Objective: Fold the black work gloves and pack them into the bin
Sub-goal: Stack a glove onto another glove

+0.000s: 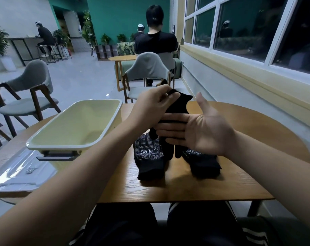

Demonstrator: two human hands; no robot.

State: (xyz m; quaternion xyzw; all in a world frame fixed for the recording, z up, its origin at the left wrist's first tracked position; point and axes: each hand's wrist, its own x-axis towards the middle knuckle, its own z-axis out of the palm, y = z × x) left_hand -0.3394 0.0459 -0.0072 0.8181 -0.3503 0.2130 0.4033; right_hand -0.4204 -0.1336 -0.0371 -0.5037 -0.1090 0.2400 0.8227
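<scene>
black knit glove (pixel 177 105), hanging limp, white-dotted stacks (pixel 148 157)

I see a wooden table (pixel 186 187), a pale yellow bin (pixel 70 128) on my left side, a clear plastic lid (pixel 21 171) just before it, a pile of black gloves (pixel 148 160) mid-table, a second pile (pixel 203 164) beside it

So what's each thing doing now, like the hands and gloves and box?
Held black fabric glove: hanging, unfolded.
Left hand: pinching its top.
Right hand: open, fingers flat against it.
Black dotted glove piles, left and right: lying on the wooden table.
Pale yellow plastic bin: open, empty.
Clear plastic lid: off, beside the bin.
</scene>
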